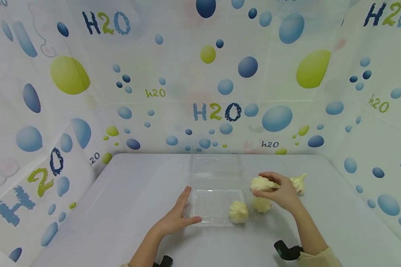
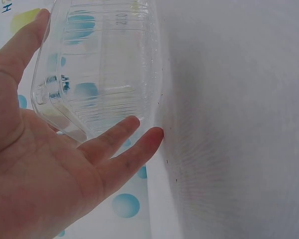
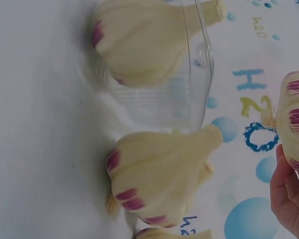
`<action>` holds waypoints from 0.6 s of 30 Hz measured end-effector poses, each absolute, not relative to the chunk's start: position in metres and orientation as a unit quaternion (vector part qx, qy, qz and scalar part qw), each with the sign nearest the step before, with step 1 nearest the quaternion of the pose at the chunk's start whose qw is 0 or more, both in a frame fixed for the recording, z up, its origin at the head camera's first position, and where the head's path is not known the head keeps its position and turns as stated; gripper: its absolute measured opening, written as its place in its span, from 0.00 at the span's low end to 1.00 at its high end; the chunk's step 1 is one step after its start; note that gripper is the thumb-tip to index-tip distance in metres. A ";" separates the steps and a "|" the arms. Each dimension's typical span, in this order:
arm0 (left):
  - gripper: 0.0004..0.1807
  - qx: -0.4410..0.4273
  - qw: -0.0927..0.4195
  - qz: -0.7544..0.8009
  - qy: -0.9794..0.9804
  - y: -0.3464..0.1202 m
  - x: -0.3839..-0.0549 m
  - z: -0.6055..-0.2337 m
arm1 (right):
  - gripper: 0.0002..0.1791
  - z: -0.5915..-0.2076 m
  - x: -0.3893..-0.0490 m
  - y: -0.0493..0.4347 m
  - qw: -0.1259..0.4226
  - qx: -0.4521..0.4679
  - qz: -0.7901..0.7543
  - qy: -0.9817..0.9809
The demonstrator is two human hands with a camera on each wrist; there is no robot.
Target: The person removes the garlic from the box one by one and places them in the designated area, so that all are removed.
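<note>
A clear plastic clamshell box point(image 1: 214, 207) lies with its lid folded back. My left hand point(image 1: 175, 218) is at the box's left side, its fingers spread and fairly straight along the wall; the left wrist view shows the box point(image 2: 104, 64) beside the palm. Between thumb and fingers, my right hand point(image 1: 282, 191) holds a garlic bulb point(image 1: 260, 184) off the table, with purple streaks on the bulb point(image 3: 296, 119) in the right wrist view. Another garlic bulb point(image 1: 238, 212) appears to sit inside the box's front right corner.
A garlic bulb point(image 1: 262, 204) stands on the table just right of the box, below the right hand. One more bulb point(image 1: 299, 183) lies behind that hand, partly hidden. The white table point(image 1: 137, 185) ends at a patterned backdrop point(image 1: 173, 122).
</note>
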State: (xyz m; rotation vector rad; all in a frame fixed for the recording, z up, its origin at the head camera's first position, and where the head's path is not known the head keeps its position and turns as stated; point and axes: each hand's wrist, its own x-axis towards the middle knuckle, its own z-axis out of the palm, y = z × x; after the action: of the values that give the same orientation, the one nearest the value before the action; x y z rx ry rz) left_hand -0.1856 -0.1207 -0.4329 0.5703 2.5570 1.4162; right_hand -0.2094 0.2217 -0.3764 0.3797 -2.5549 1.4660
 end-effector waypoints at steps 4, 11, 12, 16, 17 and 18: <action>0.56 0.188 0.082 0.475 0.856 -0.121 -0.186 -0.433 | 0.31 -0.376 -0.210 0.230 0.095 0.127 0.492 -0.856; 0.57 0.189 0.081 0.479 0.853 -0.118 -0.189 -0.434 | 0.31 -0.374 -0.213 0.245 0.109 0.117 0.485 -0.860; 0.57 0.189 0.081 0.480 0.853 -0.118 -0.189 -0.434 | 0.31 -0.374 -0.213 0.247 0.109 0.114 0.485 -0.860; 0.56 0.187 0.086 0.484 0.850 -0.117 -0.190 -0.432 | 0.32 -0.374 -0.214 0.254 0.108 0.103 0.479 -0.865; 0.56 0.187 0.087 0.484 0.850 -0.117 -0.190 -0.432 | 0.32 -0.374 -0.214 0.255 0.107 0.101 0.479 -0.866; 0.56 0.187 0.087 0.485 0.850 -0.117 -0.190 -0.432 | 0.32 -0.374 -0.215 0.257 0.106 0.099 0.478 -0.866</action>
State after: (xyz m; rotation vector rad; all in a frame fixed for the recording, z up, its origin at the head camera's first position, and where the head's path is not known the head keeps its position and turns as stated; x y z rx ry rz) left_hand -0.1905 -0.1166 -0.4323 0.5574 2.5323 1.4436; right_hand -0.2145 0.2571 -0.3744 0.2901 -2.5517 1.4079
